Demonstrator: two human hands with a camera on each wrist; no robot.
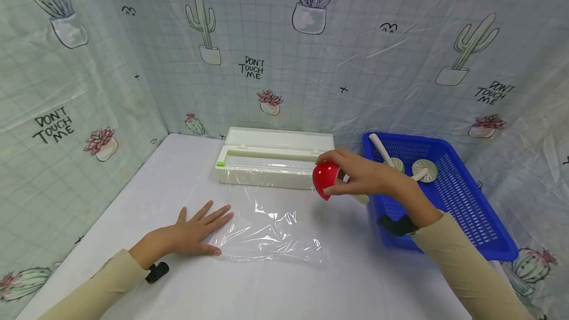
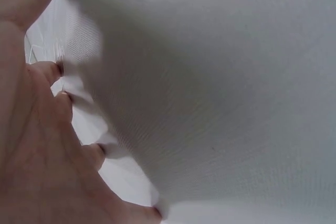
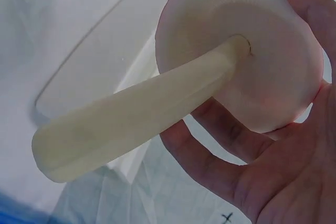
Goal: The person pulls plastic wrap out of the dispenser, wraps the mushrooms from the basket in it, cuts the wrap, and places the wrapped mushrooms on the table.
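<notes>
My right hand (image 1: 355,174) holds a toy mushroom with a glossy red, white-dotted cap (image 1: 326,180), its fingers and thumb around the cap's edge. In the right wrist view the pale underside and thick cream stem (image 3: 136,116) point away from the palm. A sheet of clear cling film (image 1: 275,241) lies on the white table, drawn out from a white cling film dispenser (image 1: 266,179) whose lid is raised. At the film's left edge my left hand (image 1: 188,235) rests with fingers spread, fingertips on the tabletop and the film's border.
A blue plastic basket (image 1: 473,181) stands to the right, with greenish-capped toy mushrooms (image 1: 424,171) in it. Its left wall is close beside my right forearm. Behind the table (image 1: 249,290) hangs a cactus-print curtain (image 1: 275,28), which also closes off both sides.
</notes>
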